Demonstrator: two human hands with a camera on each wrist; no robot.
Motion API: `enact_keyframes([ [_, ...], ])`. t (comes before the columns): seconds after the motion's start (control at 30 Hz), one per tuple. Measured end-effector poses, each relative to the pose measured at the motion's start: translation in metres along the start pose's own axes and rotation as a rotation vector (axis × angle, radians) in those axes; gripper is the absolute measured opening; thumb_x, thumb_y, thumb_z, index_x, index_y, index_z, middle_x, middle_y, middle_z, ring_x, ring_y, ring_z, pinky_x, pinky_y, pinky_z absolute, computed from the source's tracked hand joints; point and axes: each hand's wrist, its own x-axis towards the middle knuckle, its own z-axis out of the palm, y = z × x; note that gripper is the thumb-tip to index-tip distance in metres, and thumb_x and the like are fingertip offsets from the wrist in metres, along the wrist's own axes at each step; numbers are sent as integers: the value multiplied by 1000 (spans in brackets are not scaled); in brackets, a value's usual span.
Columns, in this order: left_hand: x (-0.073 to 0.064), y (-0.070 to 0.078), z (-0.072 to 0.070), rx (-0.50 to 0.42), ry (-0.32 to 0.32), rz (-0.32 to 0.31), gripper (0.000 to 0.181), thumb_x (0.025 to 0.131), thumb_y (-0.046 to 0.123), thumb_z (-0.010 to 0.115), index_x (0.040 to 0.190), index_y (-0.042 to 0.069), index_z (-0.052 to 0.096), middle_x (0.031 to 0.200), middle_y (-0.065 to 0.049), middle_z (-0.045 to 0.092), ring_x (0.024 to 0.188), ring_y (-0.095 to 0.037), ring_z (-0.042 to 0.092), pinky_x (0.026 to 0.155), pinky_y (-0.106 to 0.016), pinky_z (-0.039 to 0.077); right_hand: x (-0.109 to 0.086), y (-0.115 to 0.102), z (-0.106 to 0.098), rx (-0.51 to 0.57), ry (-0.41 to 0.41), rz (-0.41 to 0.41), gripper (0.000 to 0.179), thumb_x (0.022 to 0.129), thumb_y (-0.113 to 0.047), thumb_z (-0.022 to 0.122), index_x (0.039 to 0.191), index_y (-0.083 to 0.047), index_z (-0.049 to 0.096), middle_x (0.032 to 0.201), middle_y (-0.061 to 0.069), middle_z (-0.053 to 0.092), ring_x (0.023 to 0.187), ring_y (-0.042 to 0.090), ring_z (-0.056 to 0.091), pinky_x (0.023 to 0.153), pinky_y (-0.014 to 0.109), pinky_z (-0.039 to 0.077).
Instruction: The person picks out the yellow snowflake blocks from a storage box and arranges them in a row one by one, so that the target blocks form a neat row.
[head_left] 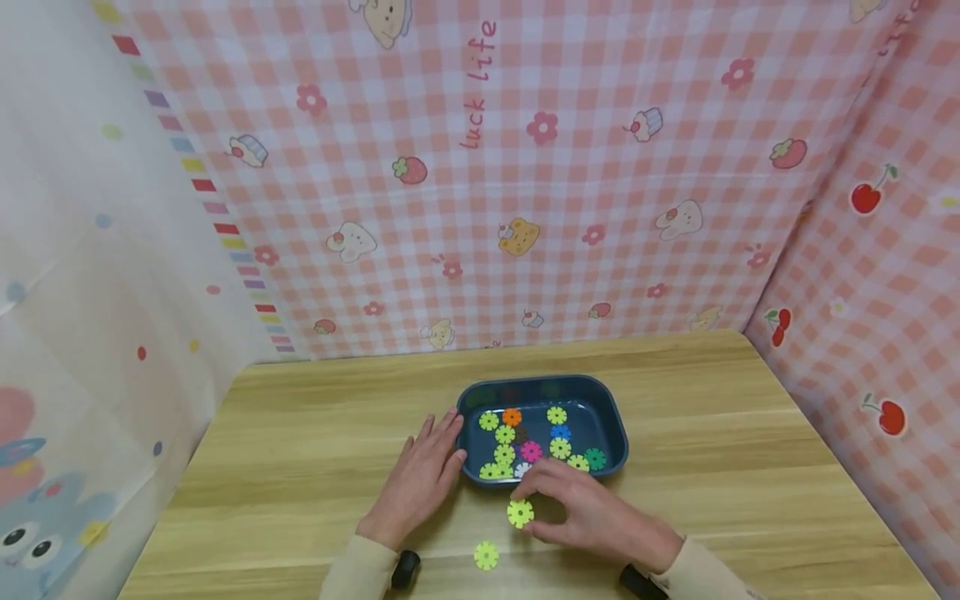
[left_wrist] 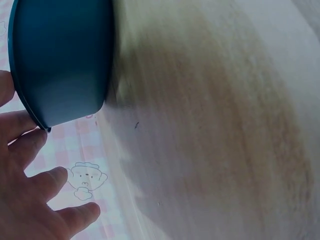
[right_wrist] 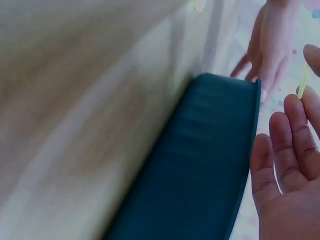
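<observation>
Left hand [head_left: 422, 477]: fingers extended against tray [head_left: 588, 421], apparently steadying it | Right hand [head_left: 588, 507]: pinches lime disc [head_left: 514, 515], seemingly for control

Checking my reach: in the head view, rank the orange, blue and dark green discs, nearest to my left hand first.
1. Orange disc, back left inside the tray
2. Blue disc, just right of centre
3. Dark green disc, front right

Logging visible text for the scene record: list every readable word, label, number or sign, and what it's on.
"luck life", printed sideways on the back cloth
Top right cloth corner: lettering cut off, not surely readable.
Back cloth's bottom edge: partial lettering, unreadable.
Right sleeve: possible print, too small to read.
Tray, discs, wrist views: no readable text.
</observation>
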Motion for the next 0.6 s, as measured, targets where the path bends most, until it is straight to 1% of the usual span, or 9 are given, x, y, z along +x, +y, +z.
enact_keyframes([
  [0.07, 0, 0, 0, 3, 4, 5, 53, 111, 32, 47, 158, 8, 43, 167, -7, 34, 152, -42, 28, 114, -72, 30, -1, 0, 3, -3, -19, 6, 27, 94, -27, 79, 119, -24, 70, 119, -16, 62, 112, 4, 58, 109, 40, 49],
  [0.2, -1, 0, 0, 7, 11, 9, 52, 111, 32, 47, 158, 8, 44, 167, -6, 34, 152, -42, 29, 114, -72, 31, -4, 0, 9, 2, -61, 8, 26, 96, -29, 77, 120, -24, 69, 120, -16, 62, 114, 3, 57, 112, 41, 47],
  [0.27, -1, -1, 1, 9, 11, 8, 52, 111, 32, 47, 158, 8, 44, 167, -6, 35, 152, -42, 30, 114, -72, 31, -5, 0, 12, 15, -77, 4, 24, 97, -30, 76, 120, -25, 69, 120, -16, 62, 113, 3, 57, 107, 34, 50],
  [0.33, -1, -1, 1, 11, 13, 7, 52, 111, 32, 47, 158, 9, 44, 167, -5, 35, 152, -42, 30, 114, -71, 31, -6, 1, 16, 28, -95, 4, 22, 98, -31, 74, 119, -26, 69, 120, -16, 61, 112, 2, 57, 103, 31, 52],
  [0.47, -1, -1, 2, 21, 16, 4, 53, 111, 33, 46, 158, 9, 43, 167, -4, 35, 152, -40, 31, 114, -70, 32, -6, 4, 23, 15, -122, 1, 21, 100, -35, 71, 118, -26, 69, 119, -17, 61, 111, 2, 56, 100, 28, 52],
  [0.6, -2, 0, 2, 25, 11, -7, 54, 112, 35, 45, 160, 11, 42, 167, -2, 33, 153, -38, 30, 115, -69, 32, -6, 8, 26, -7, -153, -4, 22, 100, -36, 70, 119, -24, 70, 118, -17, 61, 109, 0, 56, 98, 26, 53],
])
